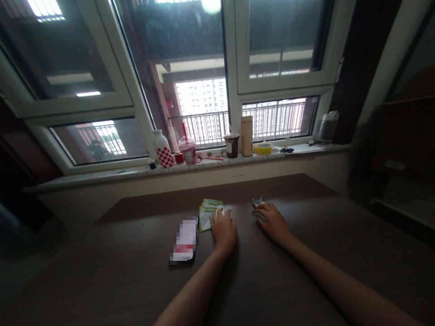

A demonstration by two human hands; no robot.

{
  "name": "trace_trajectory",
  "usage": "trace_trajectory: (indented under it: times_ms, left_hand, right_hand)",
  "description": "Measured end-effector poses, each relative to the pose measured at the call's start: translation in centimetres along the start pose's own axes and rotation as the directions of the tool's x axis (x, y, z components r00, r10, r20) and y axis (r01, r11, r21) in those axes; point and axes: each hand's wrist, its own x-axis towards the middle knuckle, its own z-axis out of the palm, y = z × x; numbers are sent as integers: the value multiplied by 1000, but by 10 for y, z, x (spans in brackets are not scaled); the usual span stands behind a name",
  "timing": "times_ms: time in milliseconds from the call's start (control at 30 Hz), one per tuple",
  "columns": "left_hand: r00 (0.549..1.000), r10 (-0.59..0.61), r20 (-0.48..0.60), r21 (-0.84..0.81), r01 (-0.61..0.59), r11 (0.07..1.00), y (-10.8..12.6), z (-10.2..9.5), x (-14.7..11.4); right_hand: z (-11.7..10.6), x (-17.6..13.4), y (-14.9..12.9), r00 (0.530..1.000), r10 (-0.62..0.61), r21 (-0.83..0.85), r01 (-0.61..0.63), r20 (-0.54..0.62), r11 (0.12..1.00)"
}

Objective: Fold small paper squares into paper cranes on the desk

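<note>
My left hand [224, 228] rests on the table with its fingers spread over the right edge of some green-and-white packets [206, 216]. The packets lie flat and overlap, and part of them is hidden under my fingers. Further right, my right hand [272, 221] lies on the table with its fingers loosely bent and apart. Its fingertips are at a small crumpled, colourful piece [257, 202] that looks like a wrapper; whether they press on it is hard to see. A phone-sized dark-edged object [184, 241], its top blurred out, lies left of my left hand.
A brown table [136, 280] stretches to a window sill [210, 165]. On the sill stand a checkered bottle [163, 149], a pink drink cup [188, 150], a dark drink cup [231, 145], a tan flask [246, 136], yellow tape [263, 149], scissors [287, 150] and a clear jug [329, 127].
</note>
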Motion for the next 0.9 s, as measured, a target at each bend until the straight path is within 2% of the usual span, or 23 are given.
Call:
trace_trajectory:
  times_ms: [167, 333, 700, 900]
  left_hand:
    - [997, -81, 6, 156, 79, 985, -3, -4, 0]
    - [996, -74, 42, 201, 64, 978, -4, -2, 1]
    - [996, -72, 57, 95, 66, 993, -13, -8, 10]
    - [999, 30, -43, 23, -29, 999, -13, -11, 12]
  right_hand:
    - [0, -5, -12, 996, -63, 60, 59, 63, 996]
    - [3, -7, -10, 996, -56, 103, 49, 64, 993]
    - [5, -8, -5, 996, -64, 135, 56, 60, 989]
    - [7, -8, -3, 997, -59, 129, 51, 58, 990]
